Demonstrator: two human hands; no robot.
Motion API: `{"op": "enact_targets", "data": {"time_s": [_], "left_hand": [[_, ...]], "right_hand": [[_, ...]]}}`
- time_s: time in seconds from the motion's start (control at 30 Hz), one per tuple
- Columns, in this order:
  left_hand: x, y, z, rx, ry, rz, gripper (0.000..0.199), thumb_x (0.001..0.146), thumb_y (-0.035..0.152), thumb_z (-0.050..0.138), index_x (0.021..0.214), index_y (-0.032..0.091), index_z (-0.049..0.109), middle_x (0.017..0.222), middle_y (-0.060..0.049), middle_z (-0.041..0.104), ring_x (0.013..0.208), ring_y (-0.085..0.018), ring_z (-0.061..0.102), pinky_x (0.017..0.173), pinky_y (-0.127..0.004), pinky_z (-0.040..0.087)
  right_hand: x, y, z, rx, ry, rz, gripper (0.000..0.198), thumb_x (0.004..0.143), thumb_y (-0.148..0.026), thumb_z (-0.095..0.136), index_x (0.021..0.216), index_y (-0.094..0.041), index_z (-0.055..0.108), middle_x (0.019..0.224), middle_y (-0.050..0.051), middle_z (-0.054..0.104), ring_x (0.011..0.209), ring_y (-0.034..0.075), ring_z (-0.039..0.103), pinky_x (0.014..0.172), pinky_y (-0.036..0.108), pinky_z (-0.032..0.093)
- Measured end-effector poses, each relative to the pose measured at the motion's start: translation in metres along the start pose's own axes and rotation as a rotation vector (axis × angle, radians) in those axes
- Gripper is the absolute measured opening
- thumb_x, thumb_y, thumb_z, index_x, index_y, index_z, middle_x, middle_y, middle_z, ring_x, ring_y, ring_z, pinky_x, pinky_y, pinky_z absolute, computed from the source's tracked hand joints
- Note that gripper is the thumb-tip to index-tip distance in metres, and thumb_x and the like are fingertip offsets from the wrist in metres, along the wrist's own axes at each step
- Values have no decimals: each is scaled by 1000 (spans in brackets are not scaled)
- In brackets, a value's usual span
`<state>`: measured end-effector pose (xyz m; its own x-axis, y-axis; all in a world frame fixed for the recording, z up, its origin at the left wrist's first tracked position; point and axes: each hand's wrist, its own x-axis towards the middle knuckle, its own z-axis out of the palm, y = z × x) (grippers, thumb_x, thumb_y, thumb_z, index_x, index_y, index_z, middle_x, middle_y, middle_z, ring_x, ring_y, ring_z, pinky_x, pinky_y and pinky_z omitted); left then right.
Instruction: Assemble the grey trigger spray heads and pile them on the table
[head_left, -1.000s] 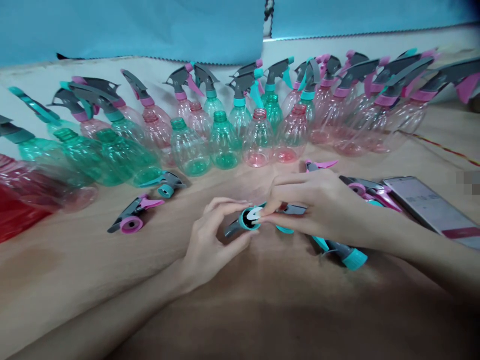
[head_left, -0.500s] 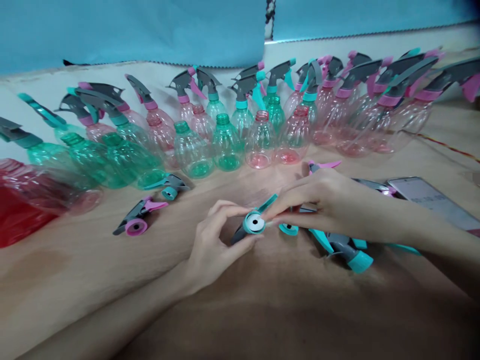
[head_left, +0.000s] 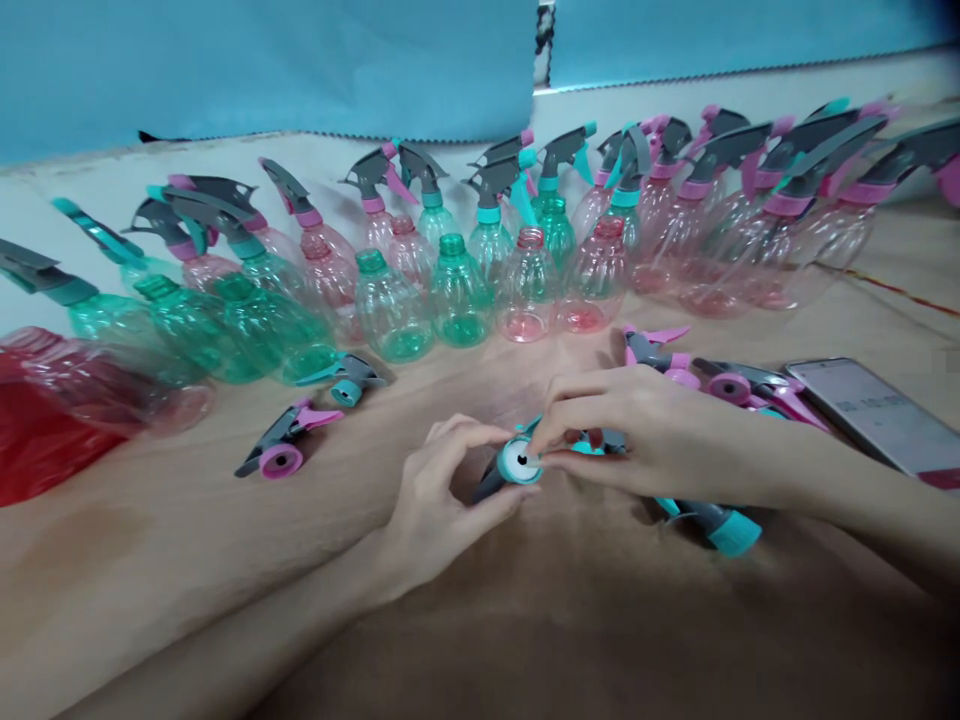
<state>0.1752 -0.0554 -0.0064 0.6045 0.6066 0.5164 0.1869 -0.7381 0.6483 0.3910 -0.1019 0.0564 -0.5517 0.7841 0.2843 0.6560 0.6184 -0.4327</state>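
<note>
My left hand (head_left: 450,495) grips a grey and teal trigger spray head (head_left: 491,480) between thumb and fingers, its collar turned up towards me. Inside the teal collar sits a white disc (head_left: 517,458) with a dark hole in the middle. The pinched fingertips of my right hand (head_left: 600,420) touch the disc near that hole; whatever they hold, if anything, is too small to make out. Under and behind the right hand lie more spray heads, among them a teal one (head_left: 731,530) and a pink one (head_left: 652,348).
Clear green bottles (head_left: 459,300) and pink bottles (head_left: 527,295) without heads stand before a row of bottles with spray heads. Left lie a pink-collared head (head_left: 281,445), a teal-collared head (head_left: 349,380) and a red bag (head_left: 52,455). A phone (head_left: 870,410) lies right.
My right fingertips have come in over the collar's opening and now cover part of the white disc's hole. The view has shifted slightly; the left hand keeps its grip.
</note>
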Motion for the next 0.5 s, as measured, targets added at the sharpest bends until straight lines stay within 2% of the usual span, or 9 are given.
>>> {"op": "enact_targets", "data": {"time_s": [0.27,0.5], "left_hand": [[0,0,0,10,-11,2,33,74,20,75,103,21,59,90,-3,65,82,-19,62,73,-33,47],[0,1,-1,13,-25,-18,31,76,21,74,103,22,59,93,-4,65,85,-19,63,75,-34,48]], "right_hand": [[0,-1,-3,-34,-18,10,12,88,-22,54,90,-23,66,81,0,63,74,15,59,67,29,43],[-1,0,3,47,-56,51,14,90,-24,51,96,-25,63,91,-1,70,77,15,63,69,29,46]]}}
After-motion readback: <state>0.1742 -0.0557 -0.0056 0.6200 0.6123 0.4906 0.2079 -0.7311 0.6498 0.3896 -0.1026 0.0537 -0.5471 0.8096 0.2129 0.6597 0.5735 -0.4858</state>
